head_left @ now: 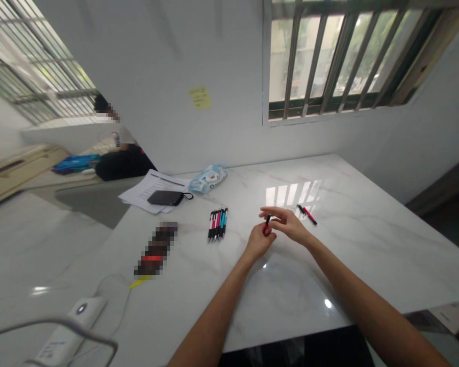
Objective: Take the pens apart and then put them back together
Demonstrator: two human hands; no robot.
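White marbled table is running along the wall, under a barred window. Left hand is gripping a red-and-black pen, which is standing steeply, black end up. Right hand is sitting just right of it, fingers reaching over near the black end, so right is nearer that end; whether they're pinching anything, can't tell. Row of pens is lying left of left hand, long axes pointing away from the person. Pink pen is lying beyond right hand, slanting, small black part beside it.
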